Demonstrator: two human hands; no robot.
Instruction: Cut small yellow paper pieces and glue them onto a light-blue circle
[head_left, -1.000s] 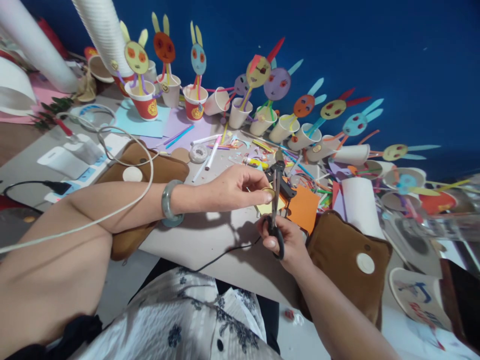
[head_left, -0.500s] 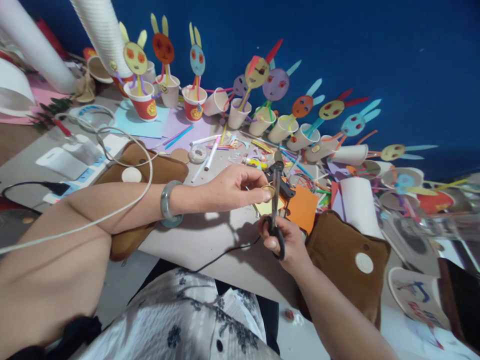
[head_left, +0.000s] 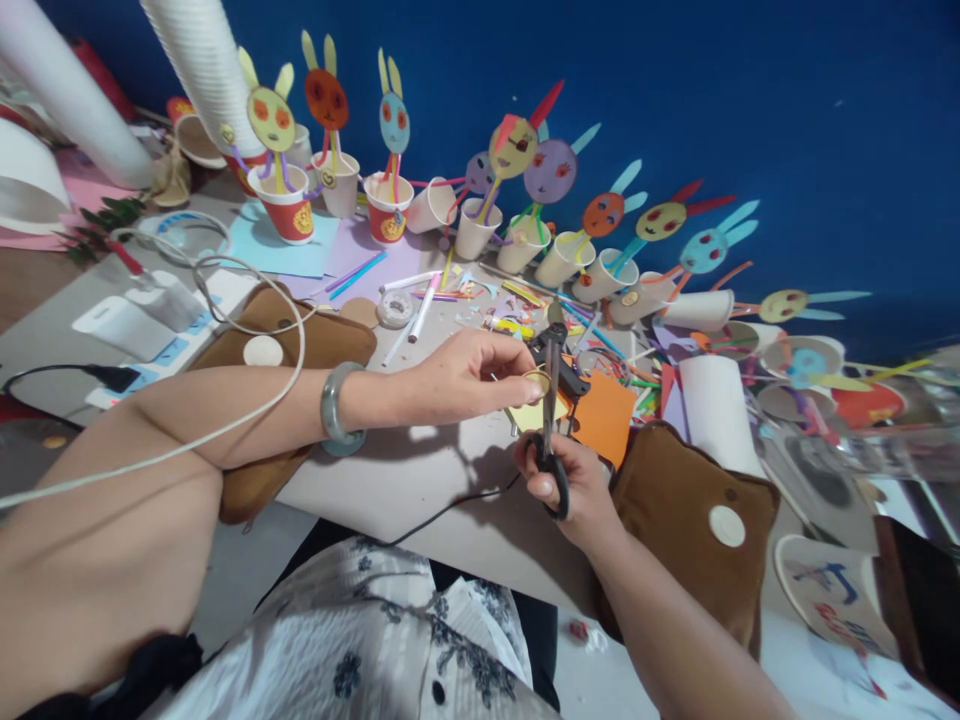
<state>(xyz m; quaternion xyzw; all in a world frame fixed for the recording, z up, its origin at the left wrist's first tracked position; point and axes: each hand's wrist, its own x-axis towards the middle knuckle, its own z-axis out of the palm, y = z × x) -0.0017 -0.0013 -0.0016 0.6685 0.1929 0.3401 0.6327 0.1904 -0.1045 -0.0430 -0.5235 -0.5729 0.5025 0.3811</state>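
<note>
Across the table [head_left: 420,470], clock centred on the blades, 12 at the top of the view: paper cups [head_left: 475,232] with rabbit-faced figures span 10 to 2. Brown pouch [head_left: 667,500] at 4, second brown pouch [head_left: 330,330] toward 10. Left hand [head_left: 480,375] comes in from 9, right hand [head_left: 581,485] from 5. Orange sheet [head_left: 604,415] flat at 3, beside the black tool [head_left: 574,380] at 2.

Scissors [head_left: 550,410] upright in right hand, fingers in the handles, tips toward 12. Blades look narrow, nearly together; can't tell if they bite anything. Smallest: small disc [head_left: 541,379], pinched between left thumb and fingers, just to the 9 side of the blades. State now: rim right by the blades, both hands occupied. Contact or cut not confirmable from this angle
</note>
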